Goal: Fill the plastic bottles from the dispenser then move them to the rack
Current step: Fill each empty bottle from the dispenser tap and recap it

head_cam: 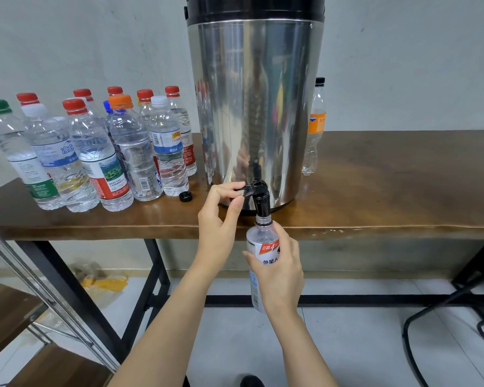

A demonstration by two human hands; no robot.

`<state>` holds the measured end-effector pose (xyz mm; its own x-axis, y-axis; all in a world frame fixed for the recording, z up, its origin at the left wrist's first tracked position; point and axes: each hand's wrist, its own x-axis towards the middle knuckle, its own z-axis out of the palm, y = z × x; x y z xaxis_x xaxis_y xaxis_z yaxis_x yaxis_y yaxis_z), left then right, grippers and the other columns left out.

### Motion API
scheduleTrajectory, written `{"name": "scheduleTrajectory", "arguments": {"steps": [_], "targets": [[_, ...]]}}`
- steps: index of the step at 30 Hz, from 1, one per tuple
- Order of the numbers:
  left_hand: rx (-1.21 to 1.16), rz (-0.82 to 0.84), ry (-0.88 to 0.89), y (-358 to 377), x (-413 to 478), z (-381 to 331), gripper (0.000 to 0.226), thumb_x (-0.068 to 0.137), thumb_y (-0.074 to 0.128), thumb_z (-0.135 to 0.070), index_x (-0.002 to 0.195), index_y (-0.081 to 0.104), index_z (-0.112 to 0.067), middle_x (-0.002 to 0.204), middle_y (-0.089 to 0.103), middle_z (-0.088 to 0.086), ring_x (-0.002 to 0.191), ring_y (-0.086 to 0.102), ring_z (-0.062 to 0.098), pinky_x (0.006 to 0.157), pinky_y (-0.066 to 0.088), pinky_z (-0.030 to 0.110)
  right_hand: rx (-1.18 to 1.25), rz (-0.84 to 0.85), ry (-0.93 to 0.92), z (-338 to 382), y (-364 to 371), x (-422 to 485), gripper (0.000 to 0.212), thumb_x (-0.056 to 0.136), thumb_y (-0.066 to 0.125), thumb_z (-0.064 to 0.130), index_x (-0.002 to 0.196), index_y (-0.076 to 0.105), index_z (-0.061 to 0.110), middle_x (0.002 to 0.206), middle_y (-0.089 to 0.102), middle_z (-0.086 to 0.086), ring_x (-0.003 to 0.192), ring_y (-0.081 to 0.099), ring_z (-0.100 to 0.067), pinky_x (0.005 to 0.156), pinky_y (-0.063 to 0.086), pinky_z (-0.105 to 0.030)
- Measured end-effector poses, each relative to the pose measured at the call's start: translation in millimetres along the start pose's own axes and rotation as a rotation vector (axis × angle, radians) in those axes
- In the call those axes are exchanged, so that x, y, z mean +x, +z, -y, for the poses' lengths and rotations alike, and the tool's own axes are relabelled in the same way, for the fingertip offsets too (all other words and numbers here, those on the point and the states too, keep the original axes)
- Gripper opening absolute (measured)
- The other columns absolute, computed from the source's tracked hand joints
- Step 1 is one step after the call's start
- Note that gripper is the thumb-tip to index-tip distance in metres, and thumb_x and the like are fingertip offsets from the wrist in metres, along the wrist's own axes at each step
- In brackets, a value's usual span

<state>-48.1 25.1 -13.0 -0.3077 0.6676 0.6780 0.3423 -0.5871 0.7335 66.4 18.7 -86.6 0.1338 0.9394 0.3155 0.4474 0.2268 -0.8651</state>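
Gripping an uncapped plastic bottle [259, 238] around its label, the right hand [280, 272] is holding its mouth up to the black spout [261, 206], just off the table [389, 191] edge. How full it is cannot be told. The left hand [221, 216] is pinching the tap lever [246, 189]. Behind, the steel dispenser [254, 107] is standing on the table, with a loose black cap [185, 196] and clustered capped bottles [90, 152] sitting to its left and an orange-labelled bottle [315, 129] standing beyond its right side.

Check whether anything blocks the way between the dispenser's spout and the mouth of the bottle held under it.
Nothing visible does. The uncapped neck of the bottle sits right under the black spout. The right hand grips the bottle lower down, and the left hand pinches the tap lever beside it.
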Motion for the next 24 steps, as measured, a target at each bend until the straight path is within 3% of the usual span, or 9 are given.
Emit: {"name": "scheduleTrajectory", "arguments": {"steps": [7,12,24], "targets": [[0.008,-0.003,-0.008,-0.1,0.3,1.6,0.004,0.097,0.055,-0.007,0.095,0.058,-0.008,0.117,0.065,-0.006,0.111,0.06,0.009,0.092,0.044,0.019,-0.004,0.001,-0.002,0.7,0.8,0.5,0.08,0.073,0.084,0.043,0.141,0.041,0.041,0.121,0.05,0.013,0.103,0.057,-0.008,0.072,0.052,-0.029],[0.011,0.001,-0.019,0.1,0.1,-0.2,0.008,0.097,0.055,-0.003,0.095,0.059,-0.01,0.117,0.064,-0.006,0.111,0.06,0.008,0.092,0.044,0.019,0.0,0.007,-0.002,-0.2,0.1,0.6,0.08,0.073,0.083,0.043,0.141,0.041,0.04,0.122,0.049,0.013,0.102,0.056,-0.008,0.069,0.044,-0.023],[0.003,-0.002,-0.028,0.0,-0.8,-1.3,0.011,0.098,0.056,-0.008,0.095,0.058,-0.019,0.118,0.065,-0.006,0.112,0.06,0.01,0.093,0.045,0.021,0.001,0.005,-0.004,-0.2,-0.2,0.6,0.079,0.073,0.083,0.042,0.14,0.041,0.041,0.12,0.049,0.015,0.096,0.051,-0.003,0.069,0.045,-0.025]]}}
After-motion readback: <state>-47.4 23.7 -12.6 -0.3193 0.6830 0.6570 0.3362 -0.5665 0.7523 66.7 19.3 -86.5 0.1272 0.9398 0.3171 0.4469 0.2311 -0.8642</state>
